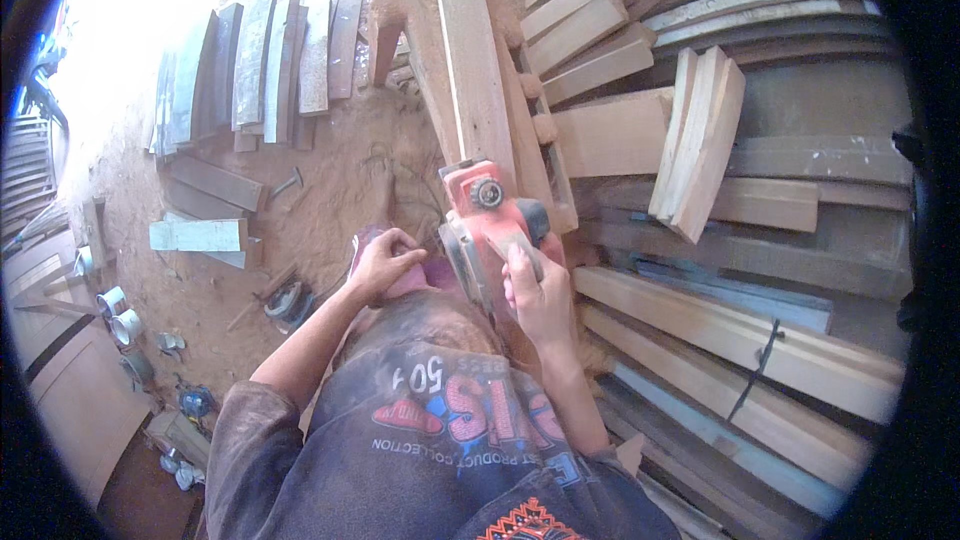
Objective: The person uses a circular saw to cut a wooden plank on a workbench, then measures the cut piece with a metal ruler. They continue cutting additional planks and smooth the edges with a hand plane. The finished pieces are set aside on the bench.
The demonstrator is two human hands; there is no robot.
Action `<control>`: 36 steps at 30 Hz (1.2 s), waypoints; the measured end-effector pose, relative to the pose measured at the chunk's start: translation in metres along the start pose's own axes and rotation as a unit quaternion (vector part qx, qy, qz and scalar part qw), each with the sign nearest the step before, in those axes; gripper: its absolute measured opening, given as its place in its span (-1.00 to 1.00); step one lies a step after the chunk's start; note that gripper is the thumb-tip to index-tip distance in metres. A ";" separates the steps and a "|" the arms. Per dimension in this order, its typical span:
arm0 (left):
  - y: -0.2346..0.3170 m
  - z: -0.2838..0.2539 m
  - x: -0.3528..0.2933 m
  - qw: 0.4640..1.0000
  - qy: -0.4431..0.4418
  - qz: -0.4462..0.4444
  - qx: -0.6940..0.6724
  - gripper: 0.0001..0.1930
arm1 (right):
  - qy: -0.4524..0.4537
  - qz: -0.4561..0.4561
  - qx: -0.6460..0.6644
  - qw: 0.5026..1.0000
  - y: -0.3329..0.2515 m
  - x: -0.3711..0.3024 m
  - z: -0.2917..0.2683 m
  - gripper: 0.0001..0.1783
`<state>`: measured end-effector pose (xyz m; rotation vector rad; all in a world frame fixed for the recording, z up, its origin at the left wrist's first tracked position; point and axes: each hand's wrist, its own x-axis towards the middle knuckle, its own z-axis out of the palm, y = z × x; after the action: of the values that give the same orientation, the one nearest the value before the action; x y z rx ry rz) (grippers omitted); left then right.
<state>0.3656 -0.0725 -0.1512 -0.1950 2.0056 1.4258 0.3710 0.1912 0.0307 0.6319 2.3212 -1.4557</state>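
My right hand (535,290) is wrapped round the rear handle of a red electric hand planer (482,218) with a dark round knob at its front. The planer sits on the near part of a long, pale wooden beam (465,65), which stretches away from me. My left hand (385,265) rests by my leg on purple cloth (408,283), off the planer's left side. Its fingers are bent and drawn together; anything between them is hidden. A dusty dark shirt covers my front below both hands.
Stacked boards (700,330) crowd the right side, with short blocks (700,140) lying across some. Several planks (255,60) lie on the sandy floor at far left, near a hammer (288,181). White tins (125,325) and a blue power tool (195,401) are at left.
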 end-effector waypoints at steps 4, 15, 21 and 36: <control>0.044 0.013 0.021 0.986 -0.161 0.008 -0.033 -0.69 | -0.005 0.008 0.052 0.999 -0.027 0.047 0.010 -0.51; 0.108 0.011 0.070 0.952 -0.245 0.077 0.167 -0.44 | 0.005 -0.010 0.124 0.992 -0.165 0.234 0.047 -0.39; 0.113 0.007 0.080 0.931 -0.310 0.068 0.179 -0.47 | -0.025 -0.096 0.091 0.991 -0.260 0.397 0.070 -0.30; 0.052 -0.075 0.097 0.972 -0.219 -0.072 0.038 -0.38 | 0.020 0.049 0.104 0.993 -0.123 0.145 0.031 -0.44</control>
<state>0.2345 -0.0951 -0.1532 0.0109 1.6430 1.1788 0.1844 0.1442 0.0396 0.8254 2.1524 -1.6652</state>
